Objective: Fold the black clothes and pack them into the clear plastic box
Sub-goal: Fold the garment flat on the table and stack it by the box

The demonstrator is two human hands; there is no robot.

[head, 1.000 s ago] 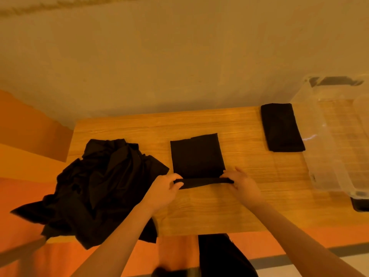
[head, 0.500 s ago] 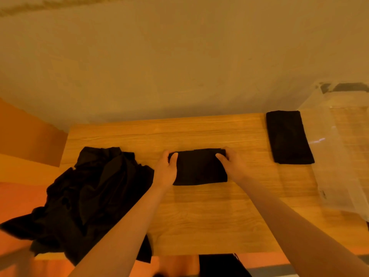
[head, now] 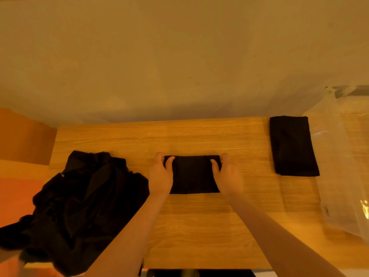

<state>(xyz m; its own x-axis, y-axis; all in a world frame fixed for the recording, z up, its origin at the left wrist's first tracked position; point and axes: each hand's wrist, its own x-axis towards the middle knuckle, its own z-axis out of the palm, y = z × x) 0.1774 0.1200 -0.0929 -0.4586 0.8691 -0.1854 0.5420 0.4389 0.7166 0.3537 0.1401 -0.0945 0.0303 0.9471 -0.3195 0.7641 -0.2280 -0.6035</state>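
Black folded garment [head: 194, 174] gripped between left hand [head: 161, 174], right hand [head: 227, 175].

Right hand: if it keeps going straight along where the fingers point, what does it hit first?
The right hand points away from the person. Past the small folded black garment it grips lies only bare wooden table, then probably the beige wall; depth unclear.

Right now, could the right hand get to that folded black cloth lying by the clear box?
Probably yes: bare table lies between the right hand and that folded cloth, though the hand grips the middle cloth.
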